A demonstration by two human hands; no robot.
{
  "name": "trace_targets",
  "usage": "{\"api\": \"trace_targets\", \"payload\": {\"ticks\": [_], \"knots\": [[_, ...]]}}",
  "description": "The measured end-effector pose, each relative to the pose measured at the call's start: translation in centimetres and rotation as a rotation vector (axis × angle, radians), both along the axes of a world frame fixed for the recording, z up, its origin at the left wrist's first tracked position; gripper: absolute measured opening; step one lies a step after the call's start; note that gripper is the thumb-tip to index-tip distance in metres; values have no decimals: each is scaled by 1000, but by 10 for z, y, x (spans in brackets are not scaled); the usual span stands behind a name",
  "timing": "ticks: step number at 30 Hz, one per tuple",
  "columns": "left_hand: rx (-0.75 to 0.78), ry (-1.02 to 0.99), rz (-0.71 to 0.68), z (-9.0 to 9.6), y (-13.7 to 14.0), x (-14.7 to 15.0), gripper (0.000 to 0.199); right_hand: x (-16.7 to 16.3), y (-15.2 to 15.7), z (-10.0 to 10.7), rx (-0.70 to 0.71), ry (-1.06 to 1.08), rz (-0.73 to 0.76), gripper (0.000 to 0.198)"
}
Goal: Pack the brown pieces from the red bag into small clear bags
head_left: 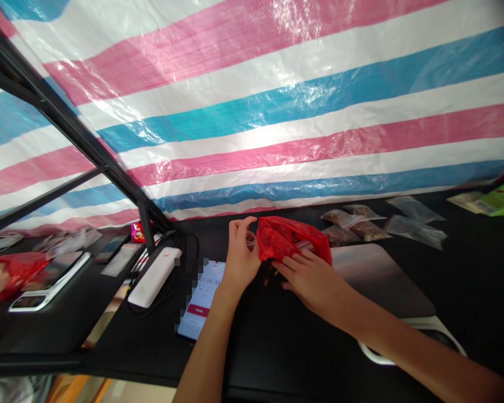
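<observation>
Pinching a small cup (pixel 251 239), left hand (pixel 241 249) | right hand (pixel 308 278) fingers met red bag (pixel 273 224), grip unclear tbh | far-right baggies (pixel 369 229) already held brown bits, few lay loose near

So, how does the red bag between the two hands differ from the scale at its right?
The bag is crumpled red plastic; the scale has a flat grey plate and a white edge. The right hand touches the bag, while the right forearm crosses over the scale. Both are partly hidden by that arm.
</observation>
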State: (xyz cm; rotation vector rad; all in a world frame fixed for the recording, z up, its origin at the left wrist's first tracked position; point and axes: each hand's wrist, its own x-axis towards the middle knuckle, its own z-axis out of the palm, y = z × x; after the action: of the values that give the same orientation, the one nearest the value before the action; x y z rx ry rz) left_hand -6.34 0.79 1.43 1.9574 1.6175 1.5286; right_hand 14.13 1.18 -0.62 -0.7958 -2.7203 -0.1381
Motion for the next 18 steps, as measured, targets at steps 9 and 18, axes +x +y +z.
{"api": "trace_targets", "payload": {"ticks": [9,18], "knots": [[-32,-22,64,3,1,-2,47,-27,10,19,-156,-117,3,26],[-26,-22,38,2,0,-1,50,-20,9,24,-299,-124,-58,17]]}}
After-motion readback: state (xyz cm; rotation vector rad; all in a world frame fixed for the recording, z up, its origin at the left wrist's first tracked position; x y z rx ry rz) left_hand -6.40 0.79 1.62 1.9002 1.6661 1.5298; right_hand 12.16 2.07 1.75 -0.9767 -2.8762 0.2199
